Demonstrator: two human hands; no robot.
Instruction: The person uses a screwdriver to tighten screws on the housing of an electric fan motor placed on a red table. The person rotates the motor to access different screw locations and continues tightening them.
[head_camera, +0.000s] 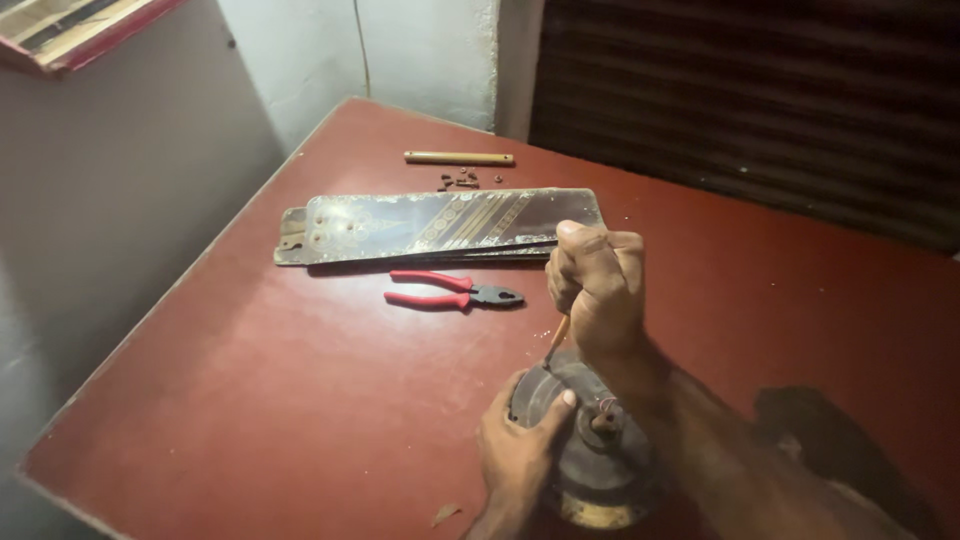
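Observation:
A dark round fan motor housing (600, 462) with a short central shaft sits on the red table (300, 400) near its front edge. My left hand (518, 448) grips the housing's left rim, thumb pressed on top. Above it, my right hand (598, 285) is closed around a screwdriver (557, 338) with an orange shank. The tool's tip meets the housing's upper left edge.
Stacked dark fan blades (430, 225) with gold patterning lie across the table's middle. Red-handled pliers (455, 290) rest just in front of them. Behind are several small screws (460, 181) and a thin tan rod (458, 158). A grey wall runs along the left.

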